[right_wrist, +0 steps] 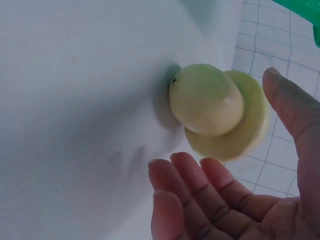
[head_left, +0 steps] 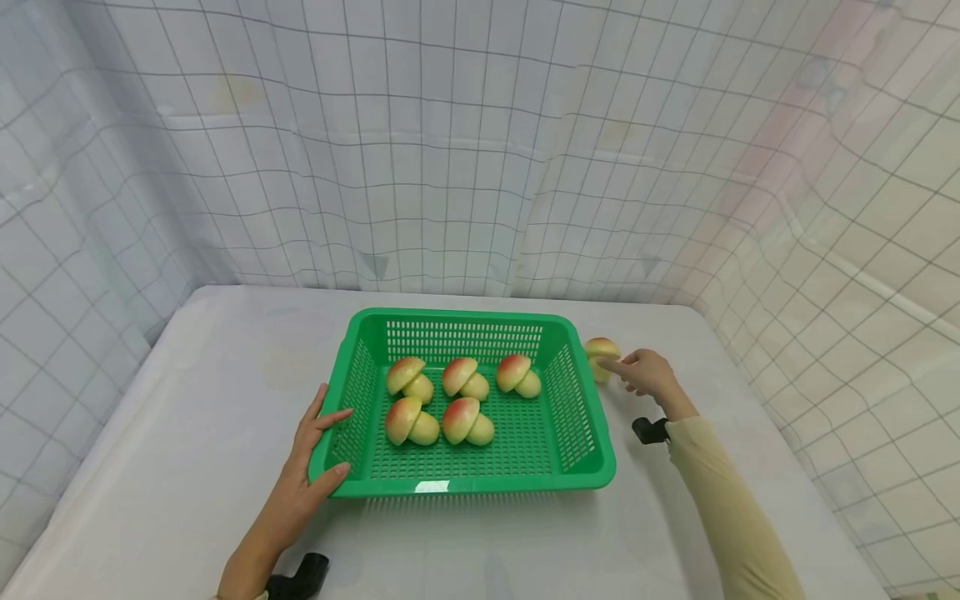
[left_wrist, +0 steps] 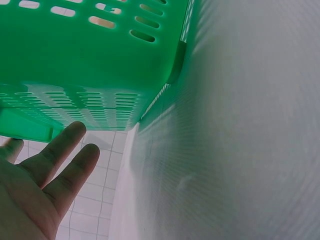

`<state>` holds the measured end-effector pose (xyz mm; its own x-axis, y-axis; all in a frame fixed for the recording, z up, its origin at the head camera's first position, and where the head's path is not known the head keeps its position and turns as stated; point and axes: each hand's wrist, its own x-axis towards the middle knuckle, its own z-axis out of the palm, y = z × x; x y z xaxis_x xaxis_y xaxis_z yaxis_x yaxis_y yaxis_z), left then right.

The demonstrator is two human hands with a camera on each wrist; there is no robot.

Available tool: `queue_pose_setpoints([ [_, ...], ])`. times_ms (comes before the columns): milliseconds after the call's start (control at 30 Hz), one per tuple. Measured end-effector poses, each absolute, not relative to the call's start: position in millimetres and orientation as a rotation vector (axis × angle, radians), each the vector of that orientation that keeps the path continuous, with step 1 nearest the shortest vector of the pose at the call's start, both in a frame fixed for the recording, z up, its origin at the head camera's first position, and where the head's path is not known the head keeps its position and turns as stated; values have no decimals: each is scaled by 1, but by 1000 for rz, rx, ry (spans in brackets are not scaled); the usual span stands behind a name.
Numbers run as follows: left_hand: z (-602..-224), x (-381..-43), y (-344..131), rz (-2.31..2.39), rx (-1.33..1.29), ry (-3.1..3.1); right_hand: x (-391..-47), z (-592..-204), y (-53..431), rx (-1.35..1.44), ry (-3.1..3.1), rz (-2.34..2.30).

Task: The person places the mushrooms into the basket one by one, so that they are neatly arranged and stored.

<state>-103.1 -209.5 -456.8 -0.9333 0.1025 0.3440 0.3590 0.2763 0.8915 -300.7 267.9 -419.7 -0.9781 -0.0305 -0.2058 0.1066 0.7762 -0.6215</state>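
Note:
A green plastic basket (head_left: 487, 485) holds several toy mushrooms (head_left: 462, 419) with red-and-yellow caps and pale stems. My left hand (head_left: 300, 483) rests at its left rim, thumb and fingers spread. In the left wrist view, the straight fingers (left_wrist: 72, 172) of that hand lie beside the basket's wall (left_wrist: 90, 65). Outside the basket's right side stands another toy mushroom (head_left: 602, 347). Close to it is my right hand (head_left: 647, 373). The right wrist view shows this mushroom (right_wrist: 205, 100) between the spread thumb and the loosely bent fingers, with a gap to the fingertips.
A white cloth covers the table (head_left: 187, 400) under the basket. White sheets with a dark grid (head_left: 450, 167) hang behind it and at both sides. A black wrist device (head_left: 651, 431) is on the right wrist, and another (head_left: 300, 577) on the left.

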Motion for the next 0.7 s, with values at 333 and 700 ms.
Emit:
queue_pose_setpoints([
  [333,-456,-102,-209,-1730,-416,-2309,-304,-435,264,87,2722,-999],
  [700,-457,-102,-209,-1739,-425,-2310,-313,-441,261,24,2665,-1101],
])
